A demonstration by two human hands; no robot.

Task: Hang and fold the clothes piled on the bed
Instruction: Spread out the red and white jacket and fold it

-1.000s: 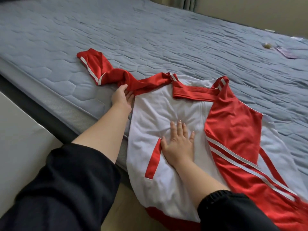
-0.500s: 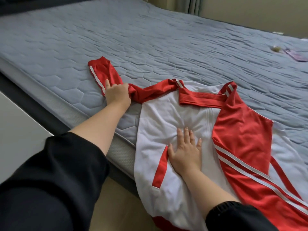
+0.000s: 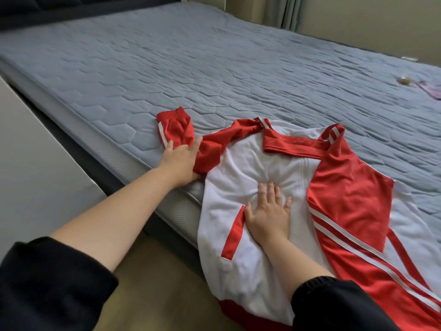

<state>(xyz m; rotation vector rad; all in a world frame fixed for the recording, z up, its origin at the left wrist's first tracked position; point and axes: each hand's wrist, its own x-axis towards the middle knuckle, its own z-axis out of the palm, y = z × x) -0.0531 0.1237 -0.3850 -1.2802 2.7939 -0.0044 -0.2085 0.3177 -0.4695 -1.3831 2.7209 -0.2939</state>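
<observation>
Head camera: one red-and-white jacket [image 3: 238, 235] lay at the near edge of a grey-blue quilted bed [image 3: 214, 68], collar pointing away, hem hanging over the side, its long axis running near to far. Two hands were on it. The left hand [image 3: 180, 160] gripped the outstretched red sleeve [image 3: 176, 126]; the right hand [image 3: 268, 216] pressed flat, fingers straight, on the white panel. Beige walls stood behind.

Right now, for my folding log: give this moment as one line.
stage: folding jacket | left hand: holds sleeve | right hand: presses jacket flat | place: bed edge
</observation>
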